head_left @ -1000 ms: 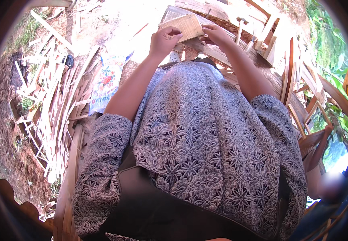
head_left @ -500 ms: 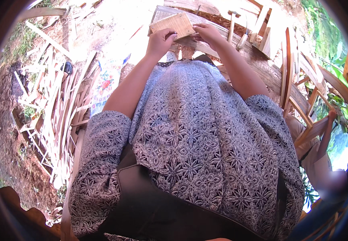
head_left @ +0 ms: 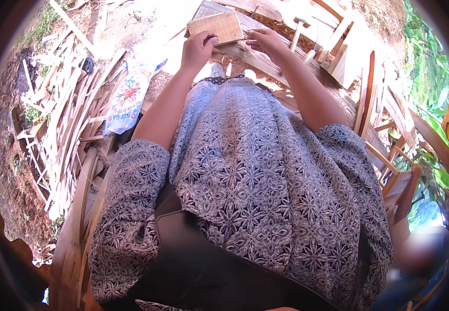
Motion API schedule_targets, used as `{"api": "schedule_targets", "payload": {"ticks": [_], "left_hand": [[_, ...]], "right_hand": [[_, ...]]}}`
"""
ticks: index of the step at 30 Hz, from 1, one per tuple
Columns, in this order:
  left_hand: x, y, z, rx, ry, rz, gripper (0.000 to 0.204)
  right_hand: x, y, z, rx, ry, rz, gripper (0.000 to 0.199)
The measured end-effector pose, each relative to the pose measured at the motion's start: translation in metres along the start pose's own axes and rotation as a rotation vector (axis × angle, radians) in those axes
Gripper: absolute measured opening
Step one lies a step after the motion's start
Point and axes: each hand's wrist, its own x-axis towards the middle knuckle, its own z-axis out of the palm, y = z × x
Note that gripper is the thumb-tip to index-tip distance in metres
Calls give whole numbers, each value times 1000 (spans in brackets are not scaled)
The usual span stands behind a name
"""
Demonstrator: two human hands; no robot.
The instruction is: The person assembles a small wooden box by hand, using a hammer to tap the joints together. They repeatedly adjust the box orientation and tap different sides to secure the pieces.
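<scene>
A small rectangular wooden board (head_left: 222, 25), pale and with small dark spots near its corners, lies tilted over a long thick plank (head_left: 258, 59) at the top middle. My left hand (head_left: 197, 50) is closed at the board's lower left edge, thumb and fingers pinching there. My right hand (head_left: 268, 45) hovers just off the board's right end, its fingers apart and holding nothing I can see. To the right of that hand, a hammer (head_left: 298, 32) with a wooden handle rests by the plank, and a tool with a pale handle (head_left: 310, 55) lies beside it.
A heap of thin wooden strips (head_left: 71, 119) covers the ground at left, with a printed plastic sack (head_left: 128, 96) beside it. Upright wood pieces (head_left: 369, 96) stand at right. Another person's arm (head_left: 407, 194) shows at the far right, near a wood piece.
The board has shifted slightly left and turned flatter, with my left hand moving along. My right hand has come away from the board's edge, its fingers loosening. The whole view has turned a little.
</scene>
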Motion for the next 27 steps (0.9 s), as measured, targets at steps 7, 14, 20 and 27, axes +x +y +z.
{"api": "schedule_targets", "payload": {"ticks": [7, 14, 20, 27], "left_hand": [[-6, 12, 6, 66, 105, -28, 19], [-15, 9, 16, 126, 191, -39, 18], [-12, 6, 21, 96, 245, -21, 19], [-12, 10, 26, 88, 262, -47, 19]], "right_hand": [[-20, 41, -91, -17, 163, 57, 33], [-37, 84, -148, 65, 245, 25, 35], [-36, 98, -166, 52, 247, 15, 26], [-31, 112, -175, -134, 317, 5, 34]]}}
